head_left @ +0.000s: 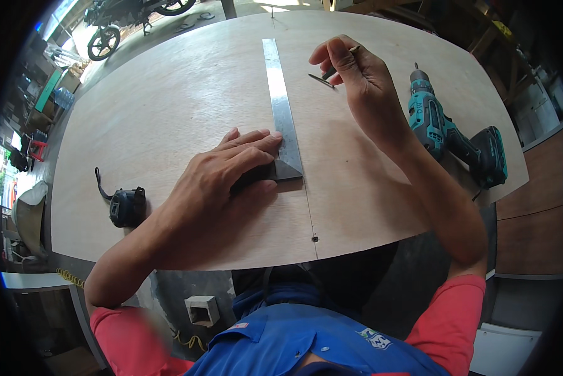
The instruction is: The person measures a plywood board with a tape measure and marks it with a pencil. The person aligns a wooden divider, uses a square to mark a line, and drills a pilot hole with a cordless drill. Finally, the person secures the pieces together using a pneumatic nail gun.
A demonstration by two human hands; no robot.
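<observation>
A try square lies on a pale plywood sheet (150,94), its long metal blade (274,75) pointing away from me along a thin drawn line. My left hand (222,166) presses on the square, with fingers over its dark stock and the blade's near end and the thumb on the near side. Above the sheet, right of the blade, my right hand (360,72) is closed on a slim pencil (355,49); the pencil's middle is hidden by the fingers. A thin dark metal piece, perhaps a screw (321,80), shows just below those fingers.
A teal cordless drill (429,116) lies on the right of the sheet. At the left is a black tape measure (128,207) with a wrist strap. A small dark hole (315,239) marks the line near the front edge. A motorcycle (106,37) stands beyond the sheet.
</observation>
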